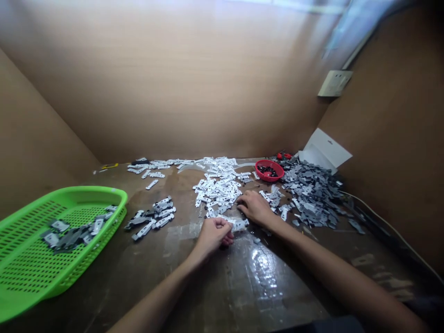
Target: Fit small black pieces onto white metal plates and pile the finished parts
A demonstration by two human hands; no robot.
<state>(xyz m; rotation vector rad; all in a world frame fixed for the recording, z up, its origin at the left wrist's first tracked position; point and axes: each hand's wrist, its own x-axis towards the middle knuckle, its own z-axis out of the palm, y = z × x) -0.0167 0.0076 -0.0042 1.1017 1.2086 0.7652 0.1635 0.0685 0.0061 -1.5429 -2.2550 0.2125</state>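
Pinching a white metal strip (240, 225) between the curled fingers of the left hand (212, 237) at lower center, right hand (255, 208) reaching forward, fingers half-curled beside the pile of white strips (218, 192), any hold unclear

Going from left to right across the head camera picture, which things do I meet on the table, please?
Green perforated plastic tray → small pile of grey and white parts → left hand holding a white part → right hand → pile of grey parts

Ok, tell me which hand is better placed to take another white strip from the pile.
Right hand: its fingertips reach the edge of the white strips. The left hand is closed around a strip, so it seems less free.
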